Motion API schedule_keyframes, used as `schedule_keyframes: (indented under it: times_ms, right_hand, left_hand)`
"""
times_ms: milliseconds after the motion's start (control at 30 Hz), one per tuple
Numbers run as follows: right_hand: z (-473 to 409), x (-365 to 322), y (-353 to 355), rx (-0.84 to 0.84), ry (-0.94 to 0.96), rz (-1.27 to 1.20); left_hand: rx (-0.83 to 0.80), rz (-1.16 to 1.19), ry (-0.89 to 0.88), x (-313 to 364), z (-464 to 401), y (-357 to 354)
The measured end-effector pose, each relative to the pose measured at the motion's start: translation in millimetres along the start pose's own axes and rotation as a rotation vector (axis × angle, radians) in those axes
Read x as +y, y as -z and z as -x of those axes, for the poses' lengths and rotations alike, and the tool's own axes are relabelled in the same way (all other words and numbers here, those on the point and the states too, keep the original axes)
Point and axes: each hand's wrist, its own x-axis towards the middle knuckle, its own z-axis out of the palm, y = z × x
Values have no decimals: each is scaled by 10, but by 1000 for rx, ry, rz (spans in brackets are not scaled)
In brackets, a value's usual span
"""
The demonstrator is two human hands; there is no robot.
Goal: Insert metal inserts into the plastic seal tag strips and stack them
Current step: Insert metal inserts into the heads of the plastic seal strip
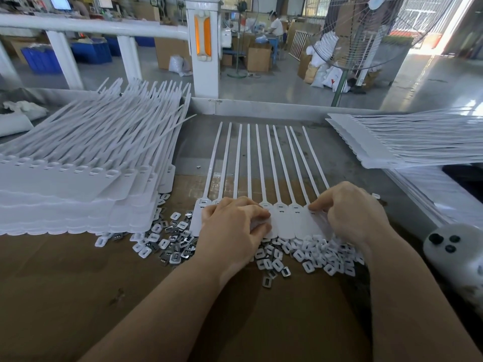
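Seal tag strip (261, 178) lies flat mid-surface, tails toward 12 o'clock. Left hand (232, 231) fingers curled, pressing its tag heads; right hand (352, 212) fingers pinch its 3 o'clock edge. Loose inserts (300, 254) just at 6 o'clock; finished stack (78, 165) at 9 o'clock.

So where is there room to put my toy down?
On the brown cardboard near you, left of the arms. Also the grey table between the strip and right stack. The clips crowd the hands.

No text, label, brand or number can be read on anything in view.
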Motion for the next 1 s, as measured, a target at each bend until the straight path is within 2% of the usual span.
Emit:
schedule_keyframes:
  times_ms: [167,333,433,633,800,1000]
  right_hand:
    - [-19,65,2,68,-90,-191]
    - [-4,27,-19,-35,-36,-98]
    - [-12,25,-37,10,-50,-133]
    - [-61,-6,-78,141,-110,-340]
    - [-64,-12,-97,176,-111,-358]
    - [-71,-11,-104,179,-121,-372]
  left_hand:
    - [-4,-8,-2,-1,4,6]
    - [-19,-11,7,10,5,20]
    - [-26,-21,-6,31,16,33]
    - [50,-43,-189,176,72,96]
    - [-124,52,-419,308,104,97]
    - [-158,-21,-444,381,124,34]
